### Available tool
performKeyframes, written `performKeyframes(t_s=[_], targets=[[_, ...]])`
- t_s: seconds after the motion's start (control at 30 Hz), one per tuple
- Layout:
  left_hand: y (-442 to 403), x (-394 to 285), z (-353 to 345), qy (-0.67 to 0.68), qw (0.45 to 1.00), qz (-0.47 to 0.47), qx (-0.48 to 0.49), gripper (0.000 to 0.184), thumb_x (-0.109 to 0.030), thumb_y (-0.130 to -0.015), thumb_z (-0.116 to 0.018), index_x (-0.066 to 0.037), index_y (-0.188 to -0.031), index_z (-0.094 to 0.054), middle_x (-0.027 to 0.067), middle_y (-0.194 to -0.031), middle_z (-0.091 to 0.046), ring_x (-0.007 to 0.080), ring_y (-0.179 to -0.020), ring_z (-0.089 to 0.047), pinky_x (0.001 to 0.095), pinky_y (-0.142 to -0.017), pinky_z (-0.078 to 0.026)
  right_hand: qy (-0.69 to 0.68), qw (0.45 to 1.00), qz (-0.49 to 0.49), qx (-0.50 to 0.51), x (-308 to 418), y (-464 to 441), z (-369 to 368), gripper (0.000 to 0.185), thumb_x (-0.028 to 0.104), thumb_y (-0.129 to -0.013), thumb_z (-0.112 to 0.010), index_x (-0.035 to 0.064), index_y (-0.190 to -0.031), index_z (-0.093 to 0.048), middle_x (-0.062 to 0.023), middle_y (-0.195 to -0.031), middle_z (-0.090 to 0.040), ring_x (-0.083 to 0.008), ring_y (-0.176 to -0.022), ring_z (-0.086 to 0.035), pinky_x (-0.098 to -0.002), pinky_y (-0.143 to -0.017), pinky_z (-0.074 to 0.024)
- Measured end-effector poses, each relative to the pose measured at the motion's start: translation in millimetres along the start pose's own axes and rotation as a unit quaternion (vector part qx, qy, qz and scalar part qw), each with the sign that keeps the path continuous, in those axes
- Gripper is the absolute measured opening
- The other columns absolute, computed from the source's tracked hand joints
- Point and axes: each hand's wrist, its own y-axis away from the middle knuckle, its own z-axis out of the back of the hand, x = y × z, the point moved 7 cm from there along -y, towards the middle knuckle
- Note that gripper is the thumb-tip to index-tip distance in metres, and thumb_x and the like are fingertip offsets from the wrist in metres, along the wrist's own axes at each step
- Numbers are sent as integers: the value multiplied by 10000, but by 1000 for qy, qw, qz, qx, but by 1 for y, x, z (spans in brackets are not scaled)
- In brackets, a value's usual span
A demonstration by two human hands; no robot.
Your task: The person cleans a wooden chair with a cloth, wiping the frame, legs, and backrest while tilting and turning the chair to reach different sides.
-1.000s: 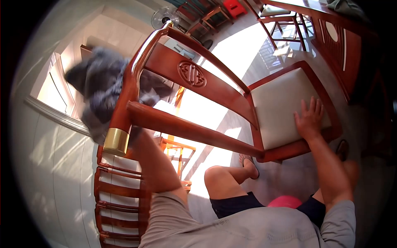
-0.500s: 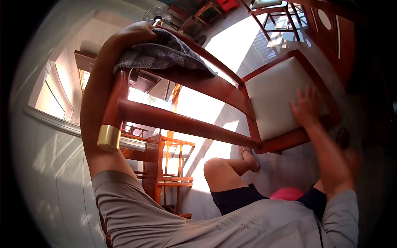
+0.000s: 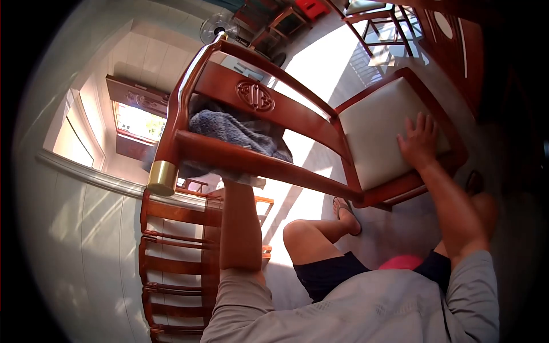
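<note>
Cloth (image 3: 237, 134)'s bunched lengthwise along the chair (image 3: 263, 166) back, nearer the left hand, which is hidden, grip unclear. Right hand (image 3: 419, 143)'s spread on the seat (image 3: 374, 134).

Glossy reddish wood chair frame (image 3: 263, 163), shiny metal cap (image 3: 163, 176), rough cloth (image 3: 231, 131).

No words or numbers can be read; the chair back (image 3: 306, 124) bears a round carved emblem (image 3: 255, 95); faint marks (image 3: 396, 308) on the shirt (image 3: 354, 311) are illegible.
</note>
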Motion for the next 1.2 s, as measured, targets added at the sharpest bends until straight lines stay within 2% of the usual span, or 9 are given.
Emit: performKeyframes(t_s=[0.1, 0.33, 0.53, 0.57, 0.6, 0.7, 0.77, 0.9, 1.2], targets=[[14, 5, -18, -64, 997, -38, 31, 423, -423, -945, -659, -29, -1040, -777, 138, -1010, -759, 273, -951, -697, 477, -1048, -380, -18, 999, 4, -48, -2, 1, -5, 568, 460, -886, -715, 91, -1291, -566, -248, -1447, -469, -467, -1368, -418, -618, -1149, -311], [26, -15, -33, -240, 945, -202, 95, 429, -430, -959, -617, -44, -1072, -765, 156, -1070, -747, 313, -1068, -685, 557, -1165, -276, -7, 1000, 1, -22, -6, 3, -12, 592, 471, -904, -685, 93, -1348, -582, -264, -1483, -454, -473, -1389, -403, -619, -1159, -301], [-13, -56, -82, -462, 763, -431, 135, 436, -436, -971, -580, -57, -1099, -754, 172, -1121, -738, 348, -1169, -674, 626, -1266, -186, 12, 1000, 12, -11, 1, 6, -12, 609, 472, -907, -684, 84, -1368, -599, -258, -1494, -453, -464, -1397, -400, -602, -1164, -301], [-27, -34, -84, -529, 713, -402, 225, 383, -342, -936, -581, -60, -1139, -741, 136, -1283, -683, 379, -1244, -626, 691, -1244, -115, 12, 1000, 9, -11, 0, 5, -10, 610, 461, -907, -688, 82, -1377, -599, -258, -1494, -454, -467, -1399, -398, -598, -1165, -303], [-43, -25, -91, -596, 661, -353, 290, 346, -332, -930, -590, -60, -1083, -740, 135, -1193, -699, 384, -1227, -636, 693, -1235, -161, 13, 1000, 5, -11, -1, 5, -7, 611, 450, -908, -691, 80, -1385, -598, -259, -1494, -454, -469, -1402, -397, -593, -1166, -305], [-94, 53, -73, -555, 718, -351, 230, 317, -307, -940, -584, -62, -1070, -735, 142, -1132, -705, 383, -1181, -652, 669, -1220, -255, -11, 1000, 8, -1, -3, 4, -2, 616, 441, -907, -699, 67, -1385, -594, -261, -1489, -454, -469, -1402, -396, -598, -1154, -314], [-93, -4, -90, -630, 621, -382, 268, 353, -316, -944, -590, -53, -1143, -714, 151, -1268, -676, 400, -1231, -613, 617, -1216, -305, -10, 1000, 13, -7, -2, 4, -1, 604, 449, -914, -685, 64, -1371, -598, -254, -1470, -467, -461, -1386, -405, -595, -1156, -306], [-85, -8, -93, -623, 580, -476, 222, 368, -304, -929, -614, -40, -1169, -703, 158, -1258, -683, 347, -1186, -630, 571, -1151, -377, -12, 1000, 16, -16, -3, 4, -7, 603, 450, -911, -686, 55, -1359, -602, -247, -1450, -477, -453, -1367, -413, -588, -1152, -304], [-8, 92, -152, -589, 542, -360, 479, 257, -216, -923, -612, -38, -1081, -708, 140, -1117, -688, 322, -1095, -636, 495, -971, -460, -37, 998, 41, -40, -10, 6, -8, 576, 460, -918, -672, 105, -1366, -604, -232, -1454, -479, -439, -1370, -415, -564, -1145, -319]])
